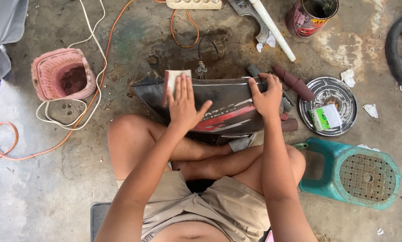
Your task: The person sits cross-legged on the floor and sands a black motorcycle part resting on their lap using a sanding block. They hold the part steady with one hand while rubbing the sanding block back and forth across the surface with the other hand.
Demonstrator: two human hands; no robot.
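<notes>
A black curved body panel (230,96) with red and white stripes rests on my crossed legs. My left hand (184,104) lies flat with fingers together, pressing a folded sheet of sandpaper (173,78) against the panel's left part. My right hand (266,96) grips the panel's upper right edge and holds it steady. Rolled dark red sandpaper pieces (295,83) lie just beyond the panel's right end.
A pink woven basket (63,74) sits at left among white and orange cables (91,96). A round metal lid (329,105) holds a small green and white packet. A teal plastic stool (356,172) lies at right. A tin can (311,15), white pipe (273,29) and tyre (400,49) lie beyond.
</notes>
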